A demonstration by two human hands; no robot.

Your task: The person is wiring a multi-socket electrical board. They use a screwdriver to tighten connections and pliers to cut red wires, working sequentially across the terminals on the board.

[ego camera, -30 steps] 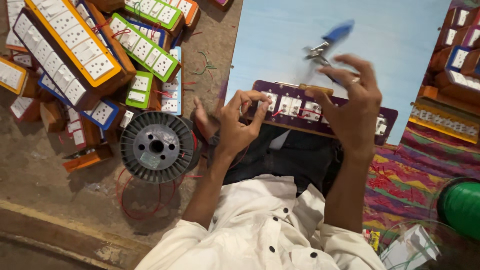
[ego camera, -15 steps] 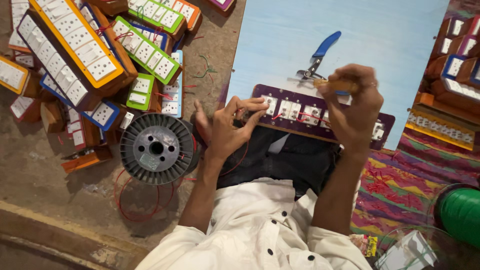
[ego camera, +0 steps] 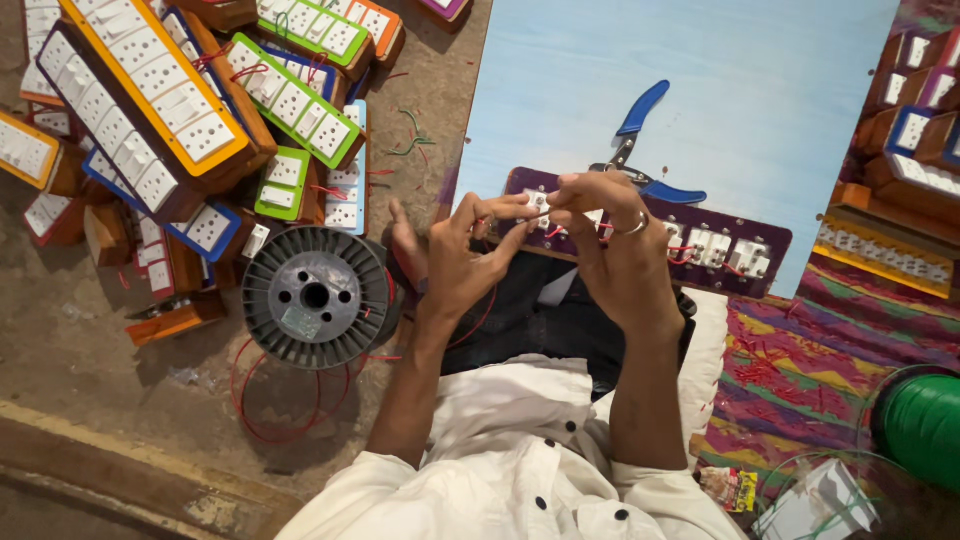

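Both hands meet over the near end of a purple switch panel (ego camera: 720,245) that lies across the person's lap and the lower edge of a pale blue board (ego camera: 720,90). Left hand (ego camera: 460,260): fingers curled, thumb and forefinger pinched close at a white switch (ego camera: 537,203) on the panel's left end; a thin red wire (ego camera: 478,325) runs down past the wrist. Right hand (ego camera: 615,250): fingers bent and closed in toward the same switch, ring on one finger; whether it grips wire or only the switch edge cannot be told. Blue-handled pliers (ego camera: 640,150) lie on the board just beyond the panel, partly hidden by the right knuckles. Just left of the left hand, a grey spool (ego camera: 315,297) sits on the floor, with loose loops of red wire beneath it. Farther left, a crowded heap of finished panels (ego camera: 180,110) with orange, green and blue frames fills the floor up to the frame edge. At right, more panels (ego camera: 915,140) stacked beside the board, a patterned mat (ego camera: 790,380), and a green spool (ego camera: 925,425) at the lower corner. Open room: the board's upper surface, bare apart from the pliers. The left side is hemmed by spool and heap.
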